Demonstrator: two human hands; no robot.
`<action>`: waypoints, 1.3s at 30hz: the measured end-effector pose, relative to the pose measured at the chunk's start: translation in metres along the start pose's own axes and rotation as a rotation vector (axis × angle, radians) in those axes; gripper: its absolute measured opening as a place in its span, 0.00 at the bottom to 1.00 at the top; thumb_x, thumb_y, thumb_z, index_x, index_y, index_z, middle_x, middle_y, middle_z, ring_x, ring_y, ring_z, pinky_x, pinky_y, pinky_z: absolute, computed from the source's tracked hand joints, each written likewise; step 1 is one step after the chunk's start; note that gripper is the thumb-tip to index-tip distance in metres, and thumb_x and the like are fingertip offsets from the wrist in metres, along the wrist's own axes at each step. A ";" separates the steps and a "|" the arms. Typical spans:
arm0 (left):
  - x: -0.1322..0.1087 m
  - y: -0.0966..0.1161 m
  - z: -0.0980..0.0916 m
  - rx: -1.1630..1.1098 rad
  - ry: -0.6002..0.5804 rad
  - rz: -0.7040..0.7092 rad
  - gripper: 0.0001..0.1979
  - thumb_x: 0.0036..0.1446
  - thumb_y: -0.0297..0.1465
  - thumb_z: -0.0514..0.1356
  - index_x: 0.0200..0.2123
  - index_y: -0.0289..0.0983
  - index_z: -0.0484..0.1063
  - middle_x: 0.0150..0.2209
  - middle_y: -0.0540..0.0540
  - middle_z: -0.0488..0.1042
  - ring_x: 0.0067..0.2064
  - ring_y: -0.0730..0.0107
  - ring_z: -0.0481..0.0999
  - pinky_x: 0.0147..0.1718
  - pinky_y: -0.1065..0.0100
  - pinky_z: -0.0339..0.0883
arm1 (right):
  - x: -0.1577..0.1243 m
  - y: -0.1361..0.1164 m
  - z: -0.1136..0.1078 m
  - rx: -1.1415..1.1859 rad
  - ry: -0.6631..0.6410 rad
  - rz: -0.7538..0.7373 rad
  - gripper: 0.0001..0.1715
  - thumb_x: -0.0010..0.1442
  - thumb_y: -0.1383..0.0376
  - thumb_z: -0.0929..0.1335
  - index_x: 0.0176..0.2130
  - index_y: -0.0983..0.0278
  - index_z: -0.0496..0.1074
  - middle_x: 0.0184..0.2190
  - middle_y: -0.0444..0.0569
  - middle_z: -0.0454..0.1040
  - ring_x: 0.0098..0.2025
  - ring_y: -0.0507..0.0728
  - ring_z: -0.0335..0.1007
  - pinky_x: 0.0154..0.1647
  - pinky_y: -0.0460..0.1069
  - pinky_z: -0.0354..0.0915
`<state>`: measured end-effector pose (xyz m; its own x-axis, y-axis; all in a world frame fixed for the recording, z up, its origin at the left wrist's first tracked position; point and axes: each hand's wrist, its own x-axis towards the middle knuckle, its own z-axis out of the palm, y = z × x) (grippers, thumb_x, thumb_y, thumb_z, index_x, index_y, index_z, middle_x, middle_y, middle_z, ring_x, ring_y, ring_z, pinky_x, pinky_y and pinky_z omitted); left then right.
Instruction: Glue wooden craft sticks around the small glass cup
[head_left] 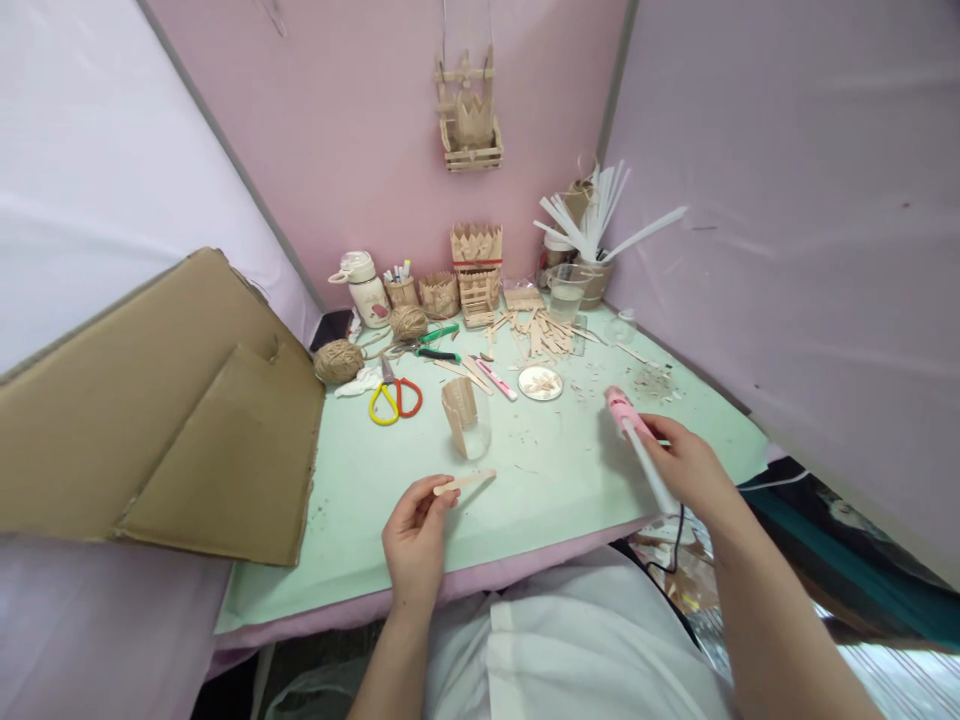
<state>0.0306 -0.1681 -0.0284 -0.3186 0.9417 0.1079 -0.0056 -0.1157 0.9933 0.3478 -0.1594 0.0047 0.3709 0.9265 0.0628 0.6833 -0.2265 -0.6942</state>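
My left hand (418, 525) pinches one end of a wooden craft stick (469, 482) just above the table's near side. Off to the right, my right hand (686, 462) is wrapped round a pink hot glue gun (627, 408) with a long white glue stick (651, 470) running out of its back. A clear cup (480, 437), partly covered with craft sticks (459, 405) on its left side, stands on the table beyond my left hand. Neither hand touches the cup.
Scissors (395, 401), twine balls (339, 361), a pink craft knife (496, 380) and a small white dish (540, 383) lie farther back. Loose craft sticks (546, 333) are heaped near a water cup (566, 295). Cardboard (217, 460) stands at left; a black cord (679, 540) hangs at right.
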 end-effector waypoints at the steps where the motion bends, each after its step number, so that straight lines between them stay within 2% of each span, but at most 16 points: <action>1: 0.000 0.000 0.000 0.000 -0.001 0.006 0.08 0.50 0.34 0.67 0.34 0.37 0.79 0.35 0.47 0.80 0.33 0.71 0.78 0.36 0.71 0.73 | -0.006 -0.009 -0.001 0.089 -0.043 0.012 0.25 0.60 0.49 0.63 0.46 0.62 0.75 0.43 0.55 0.78 0.44 0.65 0.72 0.43 0.55 0.66; 5: -0.002 0.002 0.001 0.009 -0.011 0.001 0.08 0.50 0.34 0.67 0.34 0.37 0.79 0.34 0.46 0.80 0.33 0.70 0.78 0.35 0.71 0.72 | -0.026 -0.037 0.000 0.346 -0.245 0.038 0.31 0.60 0.42 0.62 0.42 0.62 0.77 0.41 0.54 0.78 0.41 0.61 0.71 0.39 0.51 0.66; 10: -0.005 0.003 -0.001 0.043 -0.042 -0.031 0.10 0.51 0.36 0.67 0.35 0.37 0.78 0.34 0.45 0.80 0.34 0.69 0.78 0.35 0.70 0.71 | -0.039 -0.053 0.015 0.459 -0.478 0.024 0.33 0.62 0.41 0.60 0.39 0.63 0.78 0.33 0.51 0.75 0.34 0.57 0.66 0.34 0.49 0.62; 13: -0.005 0.002 -0.005 0.084 -0.043 -0.030 0.09 0.52 0.36 0.66 0.35 0.37 0.78 0.35 0.45 0.80 0.36 0.68 0.77 0.38 0.69 0.71 | -0.043 -0.060 0.023 0.501 -0.547 0.024 0.33 0.61 0.41 0.60 0.37 0.64 0.78 0.31 0.51 0.74 0.33 0.57 0.65 0.33 0.49 0.61; 18: -0.004 0.001 -0.010 0.156 -0.035 0.094 0.05 0.52 0.33 0.66 0.33 0.38 0.79 0.37 0.45 0.78 0.40 0.66 0.75 0.40 0.69 0.69 | -0.049 -0.073 0.029 0.487 -0.613 -0.020 0.34 0.60 0.40 0.60 0.33 0.63 0.78 0.30 0.50 0.74 0.30 0.56 0.63 0.31 0.49 0.60; 22: -0.004 0.003 -0.010 0.168 -0.030 0.158 0.03 0.51 0.32 0.66 0.31 0.39 0.79 0.35 0.45 0.76 0.38 0.67 0.74 0.37 0.69 0.69 | -0.052 -0.079 0.033 0.479 -0.647 -0.029 0.32 0.60 0.40 0.60 0.32 0.62 0.77 0.30 0.50 0.73 0.30 0.56 0.63 0.31 0.49 0.60; 31: -0.005 0.003 -0.010 0.176 -0.035 0.172 0.03 0.52 0.30 0.65 0.31 0.39 0.79 0.35 0.46 0.74 0.37 0.68 0.73 0.34 0.71 0.68 | -0.052 -0.081 0.037 0.470 -0.685 -0.042 0.32 0.60 0.40 0.61 0.31 0.62 0.76 0.25 0.45 0.65 0.24 0.52 0.53 0.26 0.48 0.53; 39: -0.005 0.003 -0.011 0.173 -0.036 0.174 0.03 0.52 0.30 0.65 0.32 0.39 0.79 0.36 0.45 0.74 0.38 0.68 0.74 0.35 0.71 0.68 | -0.053 -0.078 0.037 0.449 -0.678 -0.032 0.32 0.60 0.39 0.60 0.30 0.62 0.74 0.23 0.43 0.60 0.24 0.52 0.51 0.26 0.48 0.51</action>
<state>0.0222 -0.1765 -0.0266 -0.2666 0.9233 0.2766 0.2099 -0.2245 0.9516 0.2514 -0.1797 0.0292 -0.2047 0.9436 -0.2602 0.3160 -0.1879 -0.9300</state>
